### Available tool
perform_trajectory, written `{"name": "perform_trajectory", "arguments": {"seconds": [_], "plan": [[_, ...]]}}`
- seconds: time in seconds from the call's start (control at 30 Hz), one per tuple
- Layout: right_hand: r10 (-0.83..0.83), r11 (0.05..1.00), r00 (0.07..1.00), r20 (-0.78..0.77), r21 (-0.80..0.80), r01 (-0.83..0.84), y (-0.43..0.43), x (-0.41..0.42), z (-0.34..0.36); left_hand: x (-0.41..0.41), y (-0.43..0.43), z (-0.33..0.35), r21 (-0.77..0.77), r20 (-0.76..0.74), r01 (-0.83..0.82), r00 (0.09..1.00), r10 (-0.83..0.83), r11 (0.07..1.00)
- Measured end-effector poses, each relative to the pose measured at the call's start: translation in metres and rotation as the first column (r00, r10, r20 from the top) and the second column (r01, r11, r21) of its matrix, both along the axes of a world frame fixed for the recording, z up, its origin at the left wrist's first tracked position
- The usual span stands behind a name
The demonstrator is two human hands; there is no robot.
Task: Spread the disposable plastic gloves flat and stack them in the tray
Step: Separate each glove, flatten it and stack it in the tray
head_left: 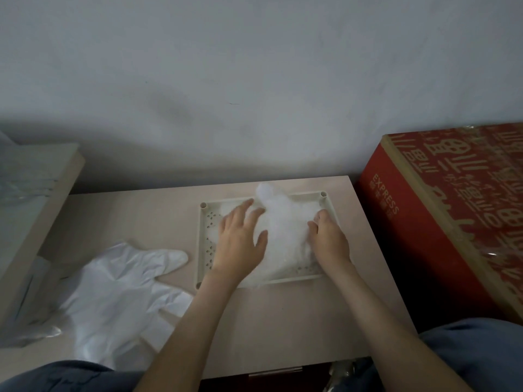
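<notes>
White plastic in the tray: a thin, translucent white disposable plastic glove (285, 230) lies crumpled inside the tray, centre right of the frame. One of its fingers pokes up past the tray's far rim.
Tray: a shallow, rectangular cream plastic tray (204, 250) with punched holes along the edges of its floor and round sockets at its far corners. It sits on the right half of the table.
Left hand: the left hand (240, 236) lies palm down on the glove's left part, fingers straight and spread. Its grip is slack and holds nothing.
Right hand: the right hand (329, 237) sits at the glove's right edge, fingers bent down onto the plastic. It is blurred, so I cannot tell whether the grip pinches the glove or only presses it.
Loose gloves: a heap of white plastic gloves (119, 290) lies on the table at lower left, fingers pointing toward the tray.
Table: a pale wood-grain table (141, 219) stands against a grey wall (254, 80).
Box: a large red cardboard box (410, 236) printed "EXPRESS" stands just beside the table, at the right of the frame.
Shelf: a pale wooden shelf (60, 179) at the left edge carries clear plastic sheets.
</notes>
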State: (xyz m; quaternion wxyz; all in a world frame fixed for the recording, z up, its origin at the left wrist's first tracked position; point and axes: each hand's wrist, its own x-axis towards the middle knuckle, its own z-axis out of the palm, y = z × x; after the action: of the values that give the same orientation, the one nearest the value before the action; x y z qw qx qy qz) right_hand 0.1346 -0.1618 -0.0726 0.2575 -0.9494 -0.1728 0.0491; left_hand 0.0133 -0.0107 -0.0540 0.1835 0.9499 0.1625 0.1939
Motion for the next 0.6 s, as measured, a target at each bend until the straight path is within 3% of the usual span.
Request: {"name": "perform_trajectory", "arguments": {"seconds": [0.1,0.2,0.23,0.3,0.33,0.4,0.5,0.6], "plan": [[-0.001,1.000,0.999,0.043,0.010,0.001,0.002,-0.001,-0.001,-0.002,-0.003,-0.013,0.057,-0.372,0.210,0.912,-0.175,0.976],[0.148,0.985,0.933,0.328,-0.136,-0.108,0.009,-0.006,0.001,-0.007,0.001,-0.028,-0.004,-0.610,0.181,0.779,-0.145,0.984],[0.252,0.963,0.906,0.340,-0.178,-0.201,0.011,-0.008,0.002,-0.008,0.003,-0.033,-0.031,-0.639,0.160,0.756,-0.142,0.987],[0.494,0.857,0.848,0.192,-0.275,-0.436,0.012,-0.009,-0.002,-0.007,0.006,-0.035,-0.043,-0.666,0.143,0.734,-0.135,0.989],[0.551,0.798,0.833,0.039,-0.317,-0.513,0.011,-0.009,-0.006,-0.007,0.007,-0.036,-0.039,-0.678,0.143,0.723,-0.131,0.989],[0.536,0.743,0.828,-0.166,-0.374,-0.556,0.005,-0.008,-0.012,-0.008,0.009,-0.034,-0.051,-0.698,0.144,0.703,-0.138,0.988],[0.513,0.754,0.842,-0.169,-0.379,-0.536,0.009,-0.011,-0.009,-0.014,0.014,-0.031,-0.137,-0.618,0.139,0.762,-0.194,0.981],[0.546,0.772,0.837,-0.024,-0.372,-0.514,0.023,-0.022,0.002,-0.031,0.022,-0.020,-0.175,-0.387,0.132,0.902,-0.192,0.976]]}}
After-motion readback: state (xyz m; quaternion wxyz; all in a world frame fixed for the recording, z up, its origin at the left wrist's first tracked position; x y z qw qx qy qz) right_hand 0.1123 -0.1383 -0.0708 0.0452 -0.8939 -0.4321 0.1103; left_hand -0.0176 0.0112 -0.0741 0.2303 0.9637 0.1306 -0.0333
